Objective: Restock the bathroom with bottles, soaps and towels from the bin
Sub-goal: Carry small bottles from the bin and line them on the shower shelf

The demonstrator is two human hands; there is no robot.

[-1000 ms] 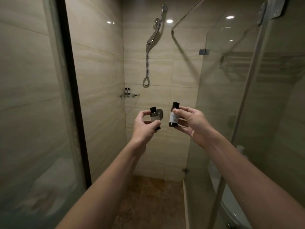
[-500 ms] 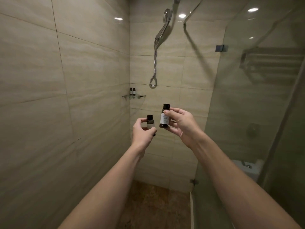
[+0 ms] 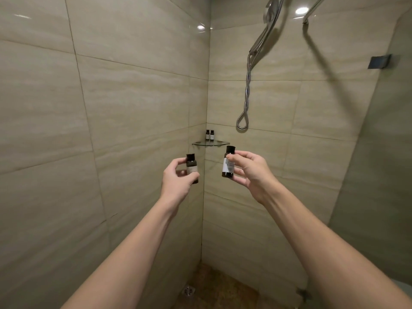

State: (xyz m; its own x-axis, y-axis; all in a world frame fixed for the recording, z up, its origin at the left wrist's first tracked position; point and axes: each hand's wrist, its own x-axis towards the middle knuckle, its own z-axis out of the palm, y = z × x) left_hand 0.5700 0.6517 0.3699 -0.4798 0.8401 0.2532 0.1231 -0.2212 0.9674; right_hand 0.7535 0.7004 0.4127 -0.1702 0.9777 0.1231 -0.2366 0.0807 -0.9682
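Two small dark bottles (image 3: 192,167) (image 3: 228,162), upright, one in each hand.

Place: shower stall in a bathroom.
Walls: large beige tiles (image 3: 111,108) meeting in a corner.
Fittings: shower head (image 3: 268,10), metal hose (image 3: 246,97), floor drain (image 3: 189,291), glass screen (image 3: 383,152).
Supplies: two small bottles (image 3: 209,134) standing on a glass corner shelf (image 3: 210,143).

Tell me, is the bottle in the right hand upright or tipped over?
Upright, tilted only slightly: the bottle has its black cap on top, pinched by the right hand.
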